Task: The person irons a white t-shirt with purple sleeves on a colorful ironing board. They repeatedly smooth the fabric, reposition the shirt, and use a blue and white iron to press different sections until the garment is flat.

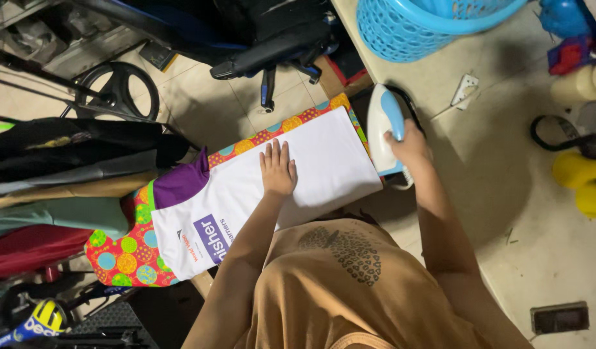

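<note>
Item: ironing station, seen from above.

1. Ironing board (126,255), cover patterned in coloured circles on red. It carries the garment and shows past it on the left, far from both hands.

2. White shirt (246,194) with a purple sleeve and a purple printed patch, laid flat along the board. Its plain white part lies directly beneath the left hand; the sleeve and patch lie left of that hand.

3. Left hand (277,169), released and flat, fingers together, palm pressing the cloth. Grasping nothing. Judgement: the palm serves best by keeping the fabric taut and smooth, and by staying well clear of the hot sole.

4. Iron (383,129), white with a blue handle, at the right end of the board, touching the shirt's edge. It lies under the right hand and just right of the left hand. Judgement: strokes go well when slow and directed away from the flat hand.

5. Right hand (406,143), clenched around the iron's handle.
</note>
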